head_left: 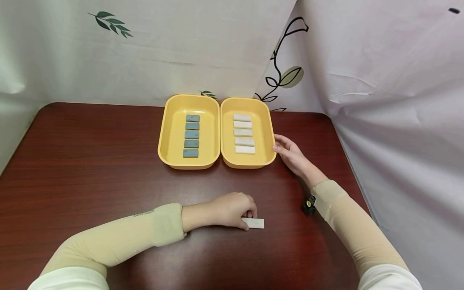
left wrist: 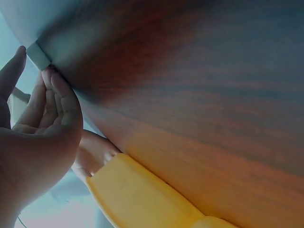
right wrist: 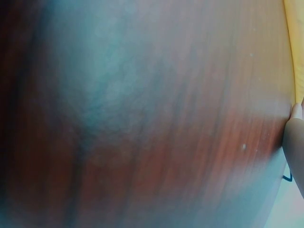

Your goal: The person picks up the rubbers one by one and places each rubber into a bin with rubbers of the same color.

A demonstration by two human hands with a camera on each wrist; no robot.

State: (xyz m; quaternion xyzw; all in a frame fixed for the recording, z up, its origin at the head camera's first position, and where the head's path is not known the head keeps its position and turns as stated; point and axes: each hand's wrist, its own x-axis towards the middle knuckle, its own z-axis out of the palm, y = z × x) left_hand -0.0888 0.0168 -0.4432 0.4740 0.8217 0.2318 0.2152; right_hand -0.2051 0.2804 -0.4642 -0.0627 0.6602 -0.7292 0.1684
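My left hand (head_left: 233, 209) is low over the table and pinches the left end of a small white rectangular block (head_left: 256, 223) between thumb and fingers. In the left wrist view, the white block (left wrist: 39, 56) sits at the fingertips of the left hand (left wrist: 52, 114). Up at the right, my right hand (head_left: 294, 156) touches the outer right side of the right yellow tray (head_left: 269, 129), its fingers fairly straight. Several white blocks (head_left: 244, 141) lie in a column inside that tray. The right wrist view catches only part of the right hand (right wrist: 295, 137) beside the tray (right wrist: 297, 47).
A second yellow tray (head_left: 164, 137) stands against the first one on its left. It holds several blue-grey blocks (head_left: 191, 135) in a column. Both sit near the far edge of the dark red wooden table (head_left: 90, 161). Patterned pale cloth (head_left: 174, 52) hangs behind and to the sides.
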